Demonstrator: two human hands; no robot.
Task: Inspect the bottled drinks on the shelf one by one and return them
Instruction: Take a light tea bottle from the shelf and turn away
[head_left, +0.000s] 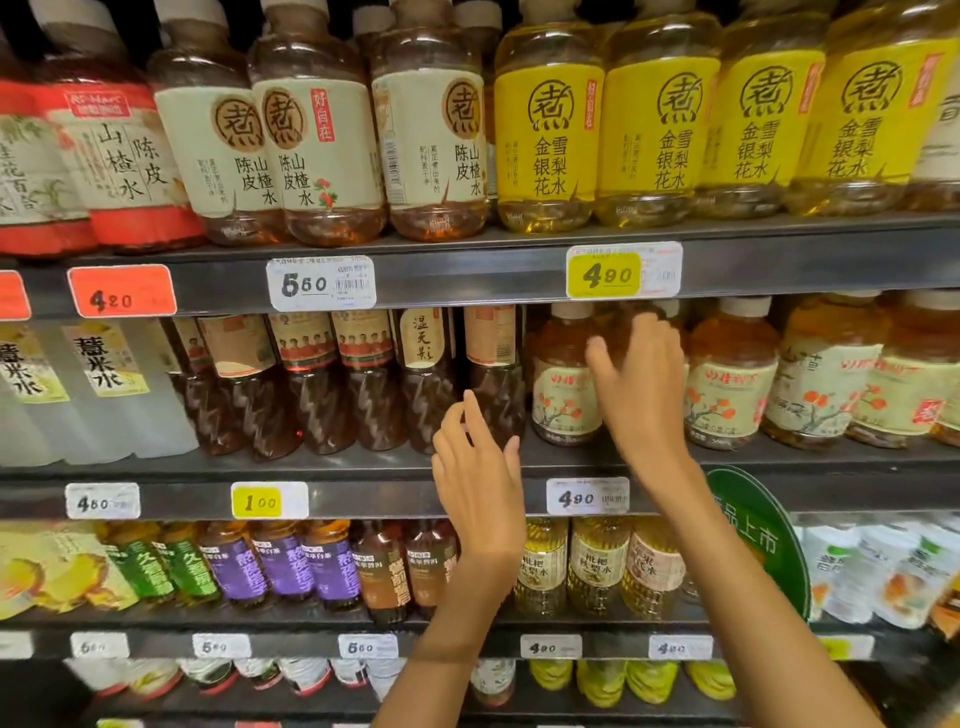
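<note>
Hands (561, 415) nr shelf edge (363, 465)

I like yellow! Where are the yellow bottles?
In the head view, the yellow bottles stand on the top shelf, right side, beside the cream-label bottles.

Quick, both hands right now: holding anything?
Left hand: open, empty, by a dark twisted bottle.
Right hand: open, fingers spread over an orange-flower bottle; no grip visible.
</note>
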